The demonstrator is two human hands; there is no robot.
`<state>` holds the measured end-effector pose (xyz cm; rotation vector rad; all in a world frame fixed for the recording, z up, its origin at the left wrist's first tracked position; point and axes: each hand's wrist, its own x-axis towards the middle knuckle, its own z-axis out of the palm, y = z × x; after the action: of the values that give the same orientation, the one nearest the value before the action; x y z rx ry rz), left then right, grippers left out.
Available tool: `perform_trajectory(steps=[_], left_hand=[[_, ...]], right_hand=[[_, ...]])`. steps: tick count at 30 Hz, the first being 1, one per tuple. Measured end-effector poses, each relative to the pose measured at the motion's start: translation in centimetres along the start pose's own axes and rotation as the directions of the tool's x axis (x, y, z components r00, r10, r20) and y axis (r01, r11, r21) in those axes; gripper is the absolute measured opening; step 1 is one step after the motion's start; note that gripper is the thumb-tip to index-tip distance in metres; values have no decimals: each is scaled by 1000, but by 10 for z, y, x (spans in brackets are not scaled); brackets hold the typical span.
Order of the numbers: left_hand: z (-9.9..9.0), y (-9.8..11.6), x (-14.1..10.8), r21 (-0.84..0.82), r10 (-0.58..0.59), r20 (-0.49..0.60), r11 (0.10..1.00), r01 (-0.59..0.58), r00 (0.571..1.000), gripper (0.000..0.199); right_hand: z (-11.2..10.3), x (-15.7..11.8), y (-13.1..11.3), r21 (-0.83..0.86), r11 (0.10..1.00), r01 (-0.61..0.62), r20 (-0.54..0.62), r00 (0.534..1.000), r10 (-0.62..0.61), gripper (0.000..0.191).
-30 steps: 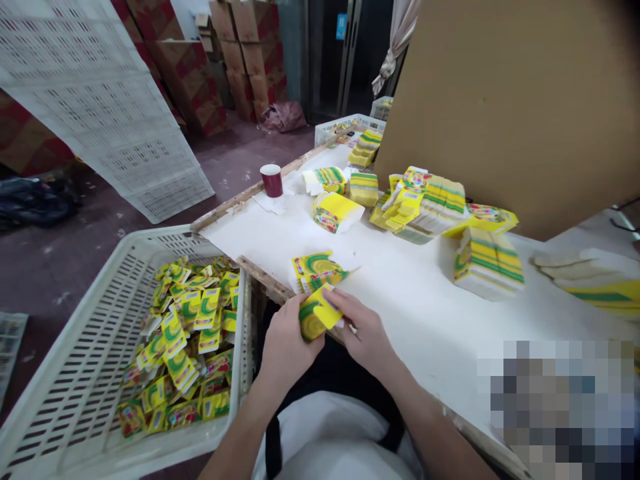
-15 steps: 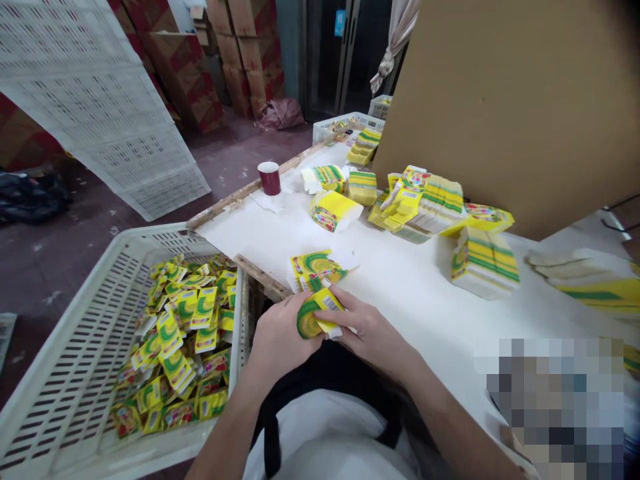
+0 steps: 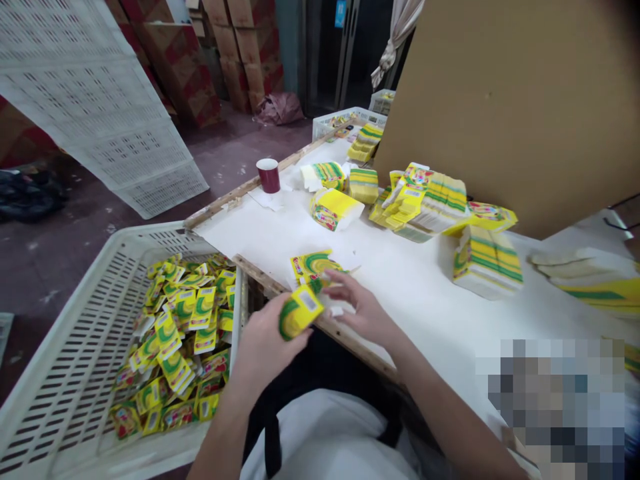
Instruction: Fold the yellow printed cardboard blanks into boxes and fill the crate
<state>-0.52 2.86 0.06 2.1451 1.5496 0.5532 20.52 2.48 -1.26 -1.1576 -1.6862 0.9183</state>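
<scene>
My left hand (image 3: pixel 267 340) is closed on a small yellow-and-green printed card packet (image 3: pixel 301 312), its barcode side facing up. My right hand (image 3: pixel 360 310) is just to the right of it, apart from the packet, with the fingers spread. A small white bit shows at its thumb; I cannot make out what it is. Just beyond my hands, a few flat yellow-and-green printed cards (image 3: pixel 310 265) lie on the white table (image 3: pixel 400 293), partly hidden by my right fingers. To the left, a white plastic crate (image 3: pixel 65 373) holds many similar packets (image 3: pixel 175 333).
Banded stacks of printed cards (image 3: pixel 487 263) stand along the right and back of the table. A dark red cup (image 3: pixel 269 177) sits near the table's wooden edge. Tall white crates (image 3: pixel 115 113) lean at left. A brown board (image 3: pixel 500 113) rises behind the stacks.
My right hand has let go of the packet and moved slightly right, its fingers opening. My left hand has shifted a little left, keeping the packet, which is now turned more upright.
</scene>
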Motion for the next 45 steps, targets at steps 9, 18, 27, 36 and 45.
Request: perform_trajectory(steps=[9, 18, 27, 36, 45], left_hand=[[-35, -65, -11, 73, -213, -547, 951, 299, 810, 89], [38, -3, 0, -921, -186, -110, 389, -29, 976, 65], [23, 50, 27, -937, -378, -193, -202, -284, 905, 46], [34, 41, 31, -981, -456, -186, 28, -194, 871, 55], [44, 22, 17, -966, -462, -228, 219, -138, 857, 34]], right_hand=[[-20, 49, 40, -596, 802, -47, -32, 999, 35, 44], [-2, 17, -11, -263, 960, -96, -32, 995, 91, 45], [57, -20, -41, 145, 981, -127, -117, 983, 145, 45], [61, -19, -28, 283, 931, -231, -14, 969, 245, 40], [32, -18, -26, 100, 985, -142, -151, 976, 156, 9]])
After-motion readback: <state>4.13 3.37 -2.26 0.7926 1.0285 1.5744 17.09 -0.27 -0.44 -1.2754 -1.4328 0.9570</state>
